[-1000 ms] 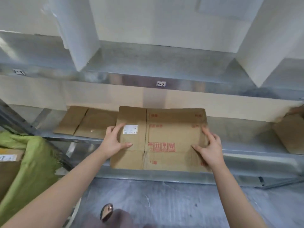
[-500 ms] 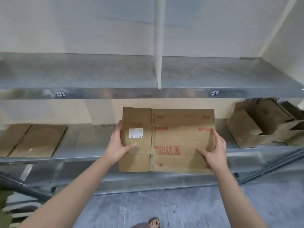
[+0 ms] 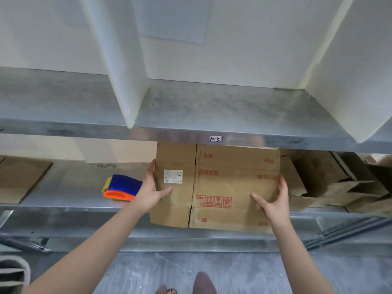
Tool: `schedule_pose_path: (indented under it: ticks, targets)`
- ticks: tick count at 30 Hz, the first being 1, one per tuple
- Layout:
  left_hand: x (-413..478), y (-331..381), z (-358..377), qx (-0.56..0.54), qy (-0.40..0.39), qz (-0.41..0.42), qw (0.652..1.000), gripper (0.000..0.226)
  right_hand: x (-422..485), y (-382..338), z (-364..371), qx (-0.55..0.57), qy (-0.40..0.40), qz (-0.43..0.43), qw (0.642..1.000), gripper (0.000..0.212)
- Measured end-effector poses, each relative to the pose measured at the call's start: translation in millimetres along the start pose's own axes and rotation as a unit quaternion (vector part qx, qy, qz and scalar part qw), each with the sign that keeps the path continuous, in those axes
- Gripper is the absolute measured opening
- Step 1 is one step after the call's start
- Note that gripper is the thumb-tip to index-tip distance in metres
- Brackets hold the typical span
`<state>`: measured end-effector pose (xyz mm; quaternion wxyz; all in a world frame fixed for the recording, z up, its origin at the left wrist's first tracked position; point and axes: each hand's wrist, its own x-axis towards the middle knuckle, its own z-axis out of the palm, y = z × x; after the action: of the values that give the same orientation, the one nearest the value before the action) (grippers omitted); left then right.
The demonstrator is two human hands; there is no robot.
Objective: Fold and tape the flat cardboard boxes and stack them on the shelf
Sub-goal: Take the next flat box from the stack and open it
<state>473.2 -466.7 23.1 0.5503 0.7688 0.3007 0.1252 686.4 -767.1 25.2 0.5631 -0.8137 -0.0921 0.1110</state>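
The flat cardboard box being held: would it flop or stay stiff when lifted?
Probably fairly stiff: the flat cardboard box looks flat, held only at its sides by the left hand and right hand. Likely light, since thin. Its creases may let it bend there.

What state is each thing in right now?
flat cardboard box: flat, unfolded, held upright before the shelf
left hand: grips its left edge
right hand: grips its right edge
tape dispenser: lying on the shelf, untouched
boxes at right: partly opened, piled loosely

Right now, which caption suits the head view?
Left hand and right hand grip a flat cardboard box at the shelf, beside a tape dispenser.
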Motion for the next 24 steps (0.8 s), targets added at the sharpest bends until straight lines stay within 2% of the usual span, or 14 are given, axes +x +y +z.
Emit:
schedule_pose_path:
  ticks: [7,10,19,24]
  targets:
    - [-5,16,37,-0.124,0.017,-0.027,0.992,0.108,32,5,-20,0.067,-0.066,0.028,0.995,0.106]
    - [-4,18,38,-0.165,0.039,-0.024,0.985,0.099,41,6,-25,0.094,-0.084,0.047,0.991,0.112]
    - [1,22,29,-0.141,0.082,0.005,0.987,0.082,37,4,-15,0.121,-0.095,0.037,0.987,0.107]
    - [0,17,21,-0.125,0.076,-0.012,0.989,0.086,37,2,-12,0.082,-0.092,0.004,0.992,0.101]
